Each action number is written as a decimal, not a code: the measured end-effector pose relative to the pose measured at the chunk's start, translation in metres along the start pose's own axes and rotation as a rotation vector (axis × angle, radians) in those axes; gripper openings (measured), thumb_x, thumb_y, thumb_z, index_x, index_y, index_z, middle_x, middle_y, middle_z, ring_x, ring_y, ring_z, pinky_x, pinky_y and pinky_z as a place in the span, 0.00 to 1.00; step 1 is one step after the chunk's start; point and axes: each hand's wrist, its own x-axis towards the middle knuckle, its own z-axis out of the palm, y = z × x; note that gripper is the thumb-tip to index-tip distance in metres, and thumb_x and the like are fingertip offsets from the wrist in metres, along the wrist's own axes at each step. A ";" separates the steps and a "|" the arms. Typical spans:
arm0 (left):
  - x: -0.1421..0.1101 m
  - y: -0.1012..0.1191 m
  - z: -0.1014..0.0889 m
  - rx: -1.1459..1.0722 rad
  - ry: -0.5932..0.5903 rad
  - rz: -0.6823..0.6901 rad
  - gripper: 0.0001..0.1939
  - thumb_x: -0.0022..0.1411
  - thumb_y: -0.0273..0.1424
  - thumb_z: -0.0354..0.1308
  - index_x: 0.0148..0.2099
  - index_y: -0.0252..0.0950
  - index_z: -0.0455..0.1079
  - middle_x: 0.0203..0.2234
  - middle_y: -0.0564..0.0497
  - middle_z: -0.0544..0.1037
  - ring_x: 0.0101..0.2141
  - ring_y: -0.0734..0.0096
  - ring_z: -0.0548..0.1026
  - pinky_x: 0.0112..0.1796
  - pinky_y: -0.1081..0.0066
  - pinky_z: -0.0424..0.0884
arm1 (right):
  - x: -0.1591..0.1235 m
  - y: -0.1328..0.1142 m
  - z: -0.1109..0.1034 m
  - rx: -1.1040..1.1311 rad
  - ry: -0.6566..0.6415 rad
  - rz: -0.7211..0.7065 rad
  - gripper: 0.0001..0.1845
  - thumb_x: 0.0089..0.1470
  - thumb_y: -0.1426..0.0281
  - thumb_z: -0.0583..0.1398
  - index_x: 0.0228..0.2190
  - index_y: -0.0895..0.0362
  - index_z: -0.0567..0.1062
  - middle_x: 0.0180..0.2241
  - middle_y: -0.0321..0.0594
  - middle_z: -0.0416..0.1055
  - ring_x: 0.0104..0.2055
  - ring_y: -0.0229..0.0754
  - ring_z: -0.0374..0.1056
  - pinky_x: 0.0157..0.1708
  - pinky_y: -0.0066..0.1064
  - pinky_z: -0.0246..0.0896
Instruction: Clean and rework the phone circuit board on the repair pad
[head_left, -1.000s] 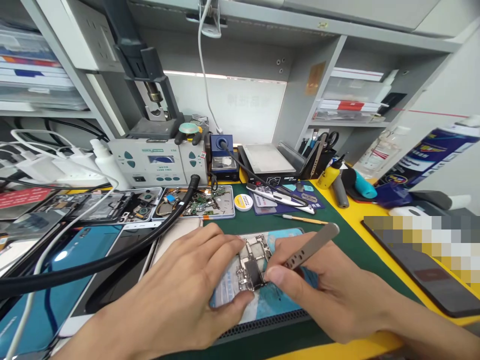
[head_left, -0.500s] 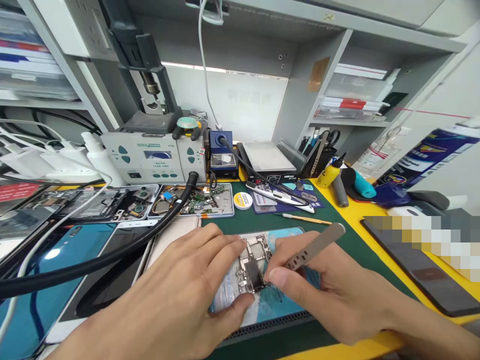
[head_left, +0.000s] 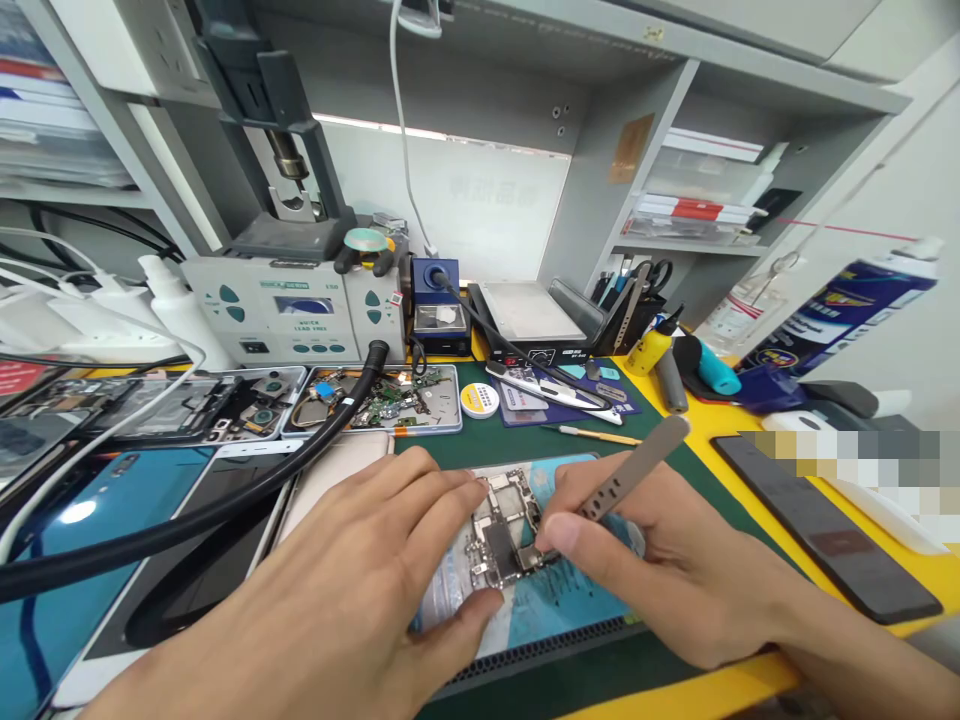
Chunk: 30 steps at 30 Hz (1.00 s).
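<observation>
A phone circuit board [head_left: 498,549] lies on a blue-and-white patterned pad [head_left: 536,625]. My left hand [head_left: 360,580] is over the pad's left side, fingertips at the board's upper left edge and thumb near its lower left, holding the board between them. In my right hand [head_left: 645,560], pinched by thumb and fingers, are grey metal tweezers [head_left: 630,470] with holes along the arm. Their tips are hidden behind the fingers at the board's right side.
A black hose [head_left: 247,505] crosses the left over a blue phone [head_left: 97,560] and a white-framed phone [head_left: 195,540]. Behind stand a rework station [head_left: 315,335], a tray of parts [head_left: 450,425] and a heating plate [head_left: 532,310]. A dark phone [head_left: 825,520] lies at right.
The right hand and tweezers have shifted slightly on the board's right side, showing more of the board there. The left hand keeps its hold. The whole view has moved a little.
</observation>
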 end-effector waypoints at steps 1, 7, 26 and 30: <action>0.000 0.000 0.000 -0.001 -0.001 0.000 0.18 0.67 0.36 0.61 0.56 0.36 0.71 0.44 0.45 0.81 0.44 0.51 0.76 0.39 0.54 0.77 | 0.000 0.000 0.000 -0.007 -0.007 -0.010 0.16 0.69 0.65 0.55 0.30 0.57 0.74 0.25 0.36 0.72 0.27 0.38 0.67 0.28 0.28 0.59; -0.001 -0.001 0.001 -0.001 0.012 0.010 0.18 0.67 0.36 0.61 0.56 0.35 0.71 0.45 0.45 0.81 0.44 0.52 0.76 0.43 0.53 0.76 | 0.000 0.000 0.000 -0.050 -0.003 -0.026 0.17 0.69 0.67 0.55 0.28 0.57 0.72 0.24 0.35 0.69 0.26 0.36 0.64 0.27 0.28 0.56; 0.001 0.001 0.001 0.001 0.013 0.001 0.15 0.67 0.35 0.60 0.53 0.35 0.73 0.43 0.45 0.81 0.42 0.51 0.76 0.37 0.53 0.77 | -0.001 0.001 0.003 -0.012 0.005 -0.056 0.15 0.67 0.66 0.58 0.28 0.57 0.72 0.26 0.38 0.73 0.27 0.37 0.68 0.27 0.27 0.60; 0.002 0.001 0.000 -0.007 0.021 -0.005 0.16 0.66 0.35 0.61 0.54 0.34 0.72 0.44 0.45 0.81 0.43 0.51 0.76 0.39 0.53 0.77 | -0.003 -0.002 0.002 -0.008 0.013 0.024 0.14 0.67 0.63 0.58 0.31 0.57 0.75 0.29 0.40 0.76 0.30 0.40 0.71 0.29 0.27 0.63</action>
